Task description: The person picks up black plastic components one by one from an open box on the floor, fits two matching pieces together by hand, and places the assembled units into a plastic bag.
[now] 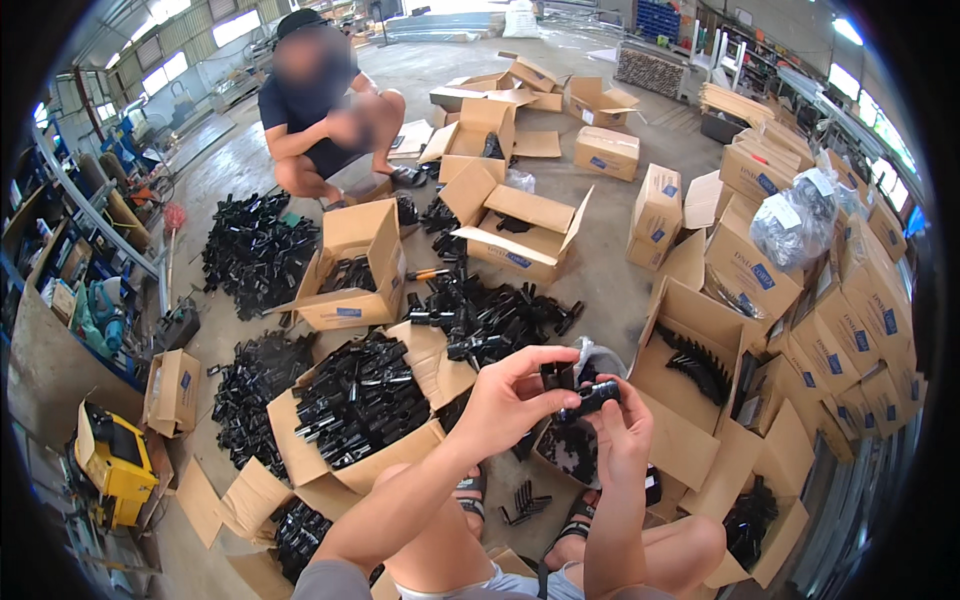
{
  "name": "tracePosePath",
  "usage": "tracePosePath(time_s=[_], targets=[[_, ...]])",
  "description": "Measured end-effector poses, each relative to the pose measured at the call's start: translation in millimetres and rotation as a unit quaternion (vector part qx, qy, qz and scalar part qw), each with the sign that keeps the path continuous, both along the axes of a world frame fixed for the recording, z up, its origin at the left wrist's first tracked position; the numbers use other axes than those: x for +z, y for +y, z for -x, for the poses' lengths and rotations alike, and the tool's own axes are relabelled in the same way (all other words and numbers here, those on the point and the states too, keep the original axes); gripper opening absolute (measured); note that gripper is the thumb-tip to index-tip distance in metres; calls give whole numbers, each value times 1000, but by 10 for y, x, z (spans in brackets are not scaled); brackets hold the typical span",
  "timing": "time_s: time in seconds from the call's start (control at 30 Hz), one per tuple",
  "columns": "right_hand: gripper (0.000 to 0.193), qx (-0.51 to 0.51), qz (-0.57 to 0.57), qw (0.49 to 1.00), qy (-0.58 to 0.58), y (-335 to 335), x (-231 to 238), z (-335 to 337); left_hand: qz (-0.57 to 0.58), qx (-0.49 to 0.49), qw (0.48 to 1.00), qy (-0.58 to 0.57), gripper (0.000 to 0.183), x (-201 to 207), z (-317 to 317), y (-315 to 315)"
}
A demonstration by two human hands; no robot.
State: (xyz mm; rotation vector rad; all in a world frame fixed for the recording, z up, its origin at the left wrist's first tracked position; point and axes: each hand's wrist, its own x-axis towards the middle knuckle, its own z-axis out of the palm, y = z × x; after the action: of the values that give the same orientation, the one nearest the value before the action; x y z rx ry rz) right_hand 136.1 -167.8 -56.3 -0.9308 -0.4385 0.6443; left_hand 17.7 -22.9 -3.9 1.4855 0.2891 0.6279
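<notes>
My left hand (508, 392) pinches a black, hollow metal-looking fitting (556, 376) between thumb and fingers. Against it, my right hand (624, 415) grips a shiny black tubular fitting (599, 395). The two pieces meet or overlap in front of me; whether they are joined I cannot tell. Just below my hands is a container (568, 450) of small dark parts, partly hidden by my right hand. On the floor between my feet lie several small black pieces (527, 502). To the left, an open carton (290, 432) is heaped with similar black fittings.
A co-worker (310, 115) squats at the far left by loose piles of black fittings (258, 255). Open cartons (350, 312) stand around me, one (690, 400) at my right holding a black row of parts. Stacked cartons (850, 320) line the right. A yellow machine (115, 465) sits left.
</notes>
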Motion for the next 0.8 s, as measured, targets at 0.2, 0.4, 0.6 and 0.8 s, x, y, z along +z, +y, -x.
tracePosePath(time_s=[0.2,0.4,0.6,0.8], targets=[[37,-2,-20,1000,1,-25,-18,27,125,-44,991,-19,54,89,52,-43],[38,-14,-18,1000,6,91,-81,113,182,-47,981,40,47,-60,102,111],[40,4,-11,1000,-1,137,-78,134,201,-37,979,13,42,-40,148,149],[46,47,-18,998,-28,185,-85,92,163,-22,986,-8,41,-53,209,213]])
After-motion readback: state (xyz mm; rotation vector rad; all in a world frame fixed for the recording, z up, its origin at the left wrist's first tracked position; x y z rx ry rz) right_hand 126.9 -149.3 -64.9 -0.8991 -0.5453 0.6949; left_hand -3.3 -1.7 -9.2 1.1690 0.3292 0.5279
